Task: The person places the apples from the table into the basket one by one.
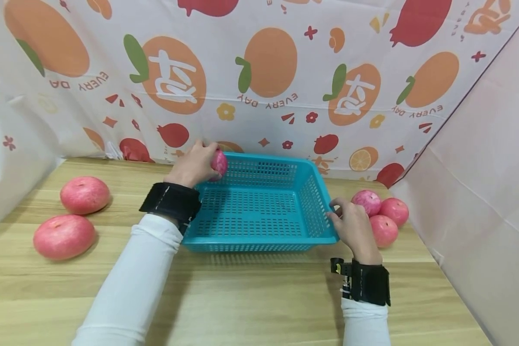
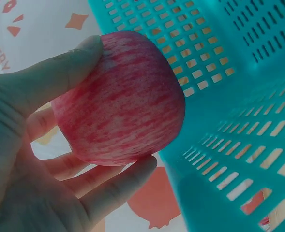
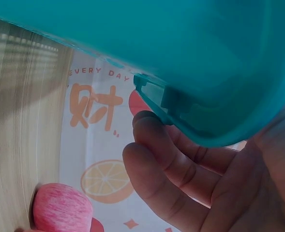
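Observation:
A red-striped apple is in my left hand, thumb on one side and fingers on the other. In the head view this apple is at the back left corner of a teal plastic basket, by its rim. My right hand grips the basket's right rim near the front corner. In the right wrist view, the fingers of that hand curl under the rim. The basket's slotted floor shows with nothing lying on it.
Two large pink apples sit on the wooden table at left. Three smaller apples cluster right of my right hand. A fruit-printed cloth hangs behind the basket, with pale cloth walls at both sides.

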Demonstrator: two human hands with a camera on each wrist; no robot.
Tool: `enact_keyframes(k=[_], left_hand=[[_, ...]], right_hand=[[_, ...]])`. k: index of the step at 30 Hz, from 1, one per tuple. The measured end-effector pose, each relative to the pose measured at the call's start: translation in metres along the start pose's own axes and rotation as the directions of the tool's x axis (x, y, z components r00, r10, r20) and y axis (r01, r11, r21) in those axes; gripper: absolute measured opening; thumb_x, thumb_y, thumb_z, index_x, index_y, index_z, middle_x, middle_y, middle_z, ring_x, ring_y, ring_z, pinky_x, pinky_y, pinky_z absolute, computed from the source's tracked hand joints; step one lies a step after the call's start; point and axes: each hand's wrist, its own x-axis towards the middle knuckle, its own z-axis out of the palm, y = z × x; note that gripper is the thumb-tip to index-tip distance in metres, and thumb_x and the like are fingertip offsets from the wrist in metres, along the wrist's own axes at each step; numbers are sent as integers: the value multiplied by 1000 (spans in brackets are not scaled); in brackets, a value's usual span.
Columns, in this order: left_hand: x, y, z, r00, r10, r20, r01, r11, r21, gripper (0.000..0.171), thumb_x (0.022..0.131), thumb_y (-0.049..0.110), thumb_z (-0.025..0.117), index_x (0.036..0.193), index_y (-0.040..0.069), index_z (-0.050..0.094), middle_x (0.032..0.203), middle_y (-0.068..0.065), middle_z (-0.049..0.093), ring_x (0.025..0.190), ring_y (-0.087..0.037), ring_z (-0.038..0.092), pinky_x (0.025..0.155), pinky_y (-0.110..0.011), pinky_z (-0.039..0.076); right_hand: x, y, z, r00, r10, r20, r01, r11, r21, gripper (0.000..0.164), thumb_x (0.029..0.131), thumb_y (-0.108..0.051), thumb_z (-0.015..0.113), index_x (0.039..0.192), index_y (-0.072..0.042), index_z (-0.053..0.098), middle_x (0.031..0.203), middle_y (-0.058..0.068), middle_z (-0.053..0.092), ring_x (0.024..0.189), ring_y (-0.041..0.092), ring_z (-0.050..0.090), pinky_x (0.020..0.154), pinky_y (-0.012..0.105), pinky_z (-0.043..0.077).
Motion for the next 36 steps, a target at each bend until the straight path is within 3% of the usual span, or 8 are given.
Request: enact_keyframes(k=[21, 36], left_hand=[[7, -7, 7, 997, -2, 75, -5, 996, 87, 71, 69, 19, 76, 128, 5, 40, 110, -26, 44, 95, -39, 44, 73, -56, 50], [10, -7, 17, 991, -31, 127, 20, 996, 90, 64, 69, 15, 76, 124, 5, 45, 116, -26, 43, 99, -39, 40, 75, -58, 48]], right_hand=[[0, 0, 0, 1000, 21, 16, -22, 1000, 19, 30, 84, -12, 62, 110, 1, 58, 86, 20, 64, 67, 25, 60, 59, 42, 56], [0, -1, 0, 1000, 6, 7, -6, 1000, 15, 29, 84, -12, 63, 108, 2, 58, 85, 20, 64, 66, 25, 60, 58, 42, 56]])
